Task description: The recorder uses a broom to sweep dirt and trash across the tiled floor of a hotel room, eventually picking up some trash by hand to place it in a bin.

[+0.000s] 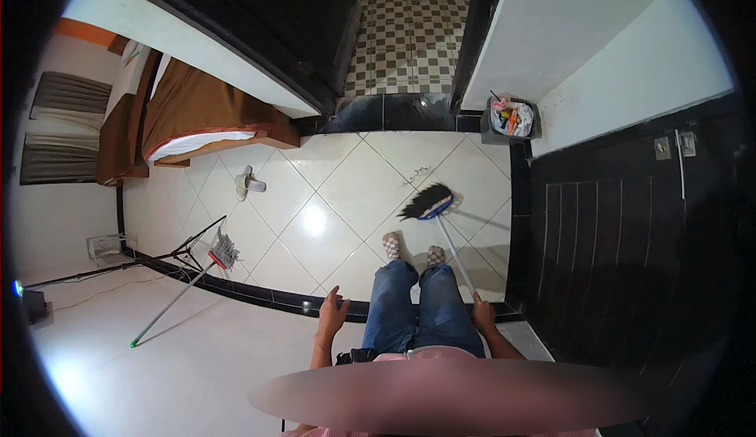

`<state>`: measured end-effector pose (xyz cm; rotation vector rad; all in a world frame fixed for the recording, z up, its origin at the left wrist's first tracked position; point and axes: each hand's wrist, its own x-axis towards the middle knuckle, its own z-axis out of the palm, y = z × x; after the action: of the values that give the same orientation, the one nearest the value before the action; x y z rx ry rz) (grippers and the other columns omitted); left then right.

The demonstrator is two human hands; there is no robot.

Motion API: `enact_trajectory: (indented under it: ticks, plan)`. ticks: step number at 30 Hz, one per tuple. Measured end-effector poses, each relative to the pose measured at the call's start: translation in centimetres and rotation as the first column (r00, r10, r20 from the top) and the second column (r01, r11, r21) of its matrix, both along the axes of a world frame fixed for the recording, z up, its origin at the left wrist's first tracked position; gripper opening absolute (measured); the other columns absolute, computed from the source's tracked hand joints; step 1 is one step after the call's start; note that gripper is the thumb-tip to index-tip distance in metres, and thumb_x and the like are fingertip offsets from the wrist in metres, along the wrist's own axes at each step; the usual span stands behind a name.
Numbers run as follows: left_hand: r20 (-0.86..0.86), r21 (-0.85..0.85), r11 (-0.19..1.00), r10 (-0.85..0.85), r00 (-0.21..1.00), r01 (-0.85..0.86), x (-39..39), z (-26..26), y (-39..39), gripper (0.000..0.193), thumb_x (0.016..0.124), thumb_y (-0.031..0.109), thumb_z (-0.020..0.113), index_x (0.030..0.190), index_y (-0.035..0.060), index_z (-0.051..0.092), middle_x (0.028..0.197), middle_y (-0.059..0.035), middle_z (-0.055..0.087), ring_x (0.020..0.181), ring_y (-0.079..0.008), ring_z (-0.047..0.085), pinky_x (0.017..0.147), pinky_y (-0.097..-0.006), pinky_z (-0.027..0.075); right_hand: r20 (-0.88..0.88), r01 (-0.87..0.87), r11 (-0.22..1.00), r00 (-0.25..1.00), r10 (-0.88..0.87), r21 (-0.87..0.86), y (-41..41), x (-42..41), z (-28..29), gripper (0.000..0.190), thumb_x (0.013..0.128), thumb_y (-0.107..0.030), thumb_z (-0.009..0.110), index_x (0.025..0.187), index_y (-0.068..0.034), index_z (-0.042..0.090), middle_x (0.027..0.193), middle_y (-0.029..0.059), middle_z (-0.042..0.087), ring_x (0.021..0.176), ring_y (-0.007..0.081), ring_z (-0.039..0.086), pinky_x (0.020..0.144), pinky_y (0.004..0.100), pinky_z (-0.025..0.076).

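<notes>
My right hand (484, 314) grips the upper end of a broom's pale handle (455, 252), low on the right side of my body. The broom head (430, 202), black bristles in a blue base, rests on the white floor tiles (345, 183) ahead of my feet. Just beyond the bristles lies a small scatter of dark debris (420, 173). Away from the broom, my left hand (334, 312) hangs beside my left leg with its fingers apart and nothing in it.
A filled trash bin (493, 131) stands in the corner by a dark door (614, 230). Leaning on the left wall is a mop (224, 251), near a black tripod stand (188, 249). Slippers (249, 184) lie near the bed (201, 106). A raised black threshold (407, 112) borders the checkered-floor room.
</notes>
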<state>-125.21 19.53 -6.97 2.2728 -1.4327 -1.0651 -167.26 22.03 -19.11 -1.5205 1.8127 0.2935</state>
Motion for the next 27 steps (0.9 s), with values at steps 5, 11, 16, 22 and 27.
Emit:
enact_trajectory:
  ticks: [5,11,16,22,27]
  plan:
    - [0.012,-0.024,1.0,-0.015,1.0,0.015,3.6,-1.6,1.3,0.047,0.076,0.018,0.062,0.115,-0.0001,0.045,0.091,-0.0176,0.059,0.086,-0.0316,0.057,0.074,-0.0381,0.045,0.009,0.022,0.999,1.0,-0.022,0.023,-2.5,3.8,-2.1,0.04,0.081,-0.012,0.042,0.121,-0.012,0.044,0.076,0.0232,0.056,0.073,0.04,0.056,0.064,0.0467,0.045]
    - [0.033,0.024,1.0,-0.016,0.999,0.016,6.4,0.0,-2.4,0.049,0.075,0.017,0.063,0.116,-0.0009,0.044,0.09,-0.0161,0.059,0.085,-0.0304,0.057,0.073,-0.0369,0.046,0.062,0.062,0.948,0.997,-0.044,-0.313,-25.9,11.3,-10.6,0.047,0.077,-0.009,0.048,0.123,-0.009,0.042,0.08,0.0194,0.058,0.077,0.0364,0.056,0.071,0.0468,0.044]
    - [0.091,0.015,0.997,0.074,0.993,-0.076,11.3,1.8,-5.6,0.049,0.075,0.014,0.062,0.118,0.0007,0.042,0.092,-0.0178,0.059,0.084,-0.0305,0.058,0.073,-0.0371,0.046,0.142,0.118,0.856,0.988,-0.053,-0.503,-51.7,18.2,-1.5,0.021,0.077,-0.012,0.053,0.097,-0.007,0.057,0.084,0.0175,0.061,0.08,0.034,0.059,0.069,0.0432,0.048]
    - [0.132,-0.024,0.999,-0.041,0.99,0.045,14.8,1.2,-8.5,0.048,0.075,0.014,0.062,0.117,0.0005,0.042,0.093,-0.0179,0.058,0.087,-0.0313,0.056,0.074,-0.0375,0.045,0.118,0.167,0.853,0.985,-0.124,-0.494,-51.7,17.6,1.7,0.021,0.075,-0.012,0.056,0.095,-0.006,0.058,0.083,0.0176,0.061,0.08,0.0345,0.059,0.07,0.0429,0.048]
    - [0.045,-0.081,0.994,-0.065,0.997,0.068,14.6,0.2,-10.6,0.048,0.076,0.014,0.062,0.117,-0.0001,0.042,0.093,-0.0185,0.058,0.089,-0.0321,0.056,0.076,-0.0379,0.045,0.065,0.116,0.883,0.993,-0.098,-0.454,-43.3,11.7,-1.7,0.02,0.073,-0.008,0.056,0.092,-0.004,0.058,0.081,0.0176,0.061,0.076,0.0341,0.059,0.068,0.042,0.048]
